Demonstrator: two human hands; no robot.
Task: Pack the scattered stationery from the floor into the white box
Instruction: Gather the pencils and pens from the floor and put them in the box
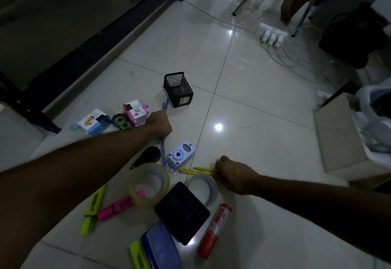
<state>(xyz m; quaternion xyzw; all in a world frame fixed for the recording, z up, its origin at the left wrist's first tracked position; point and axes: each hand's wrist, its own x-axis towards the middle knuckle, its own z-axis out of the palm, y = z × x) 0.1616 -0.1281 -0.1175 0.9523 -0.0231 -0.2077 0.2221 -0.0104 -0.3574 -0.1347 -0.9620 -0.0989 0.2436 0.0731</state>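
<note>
My left hand is curled round blue pencils, which poke out above and below the fist, close to the black mesh pen holder. My right hand has its fingers closed on a bunch of yellow pencils, their tips pointing left along the tiled floor. Between the hands sits a pale blue sharpener. Near me lie a clear tape roll, a white tape roll just under the right hand, a black pad, a glue stick, plus pink and yellow-green highlighters. The white box stands off to the right, well apart from the clutter.
</note>
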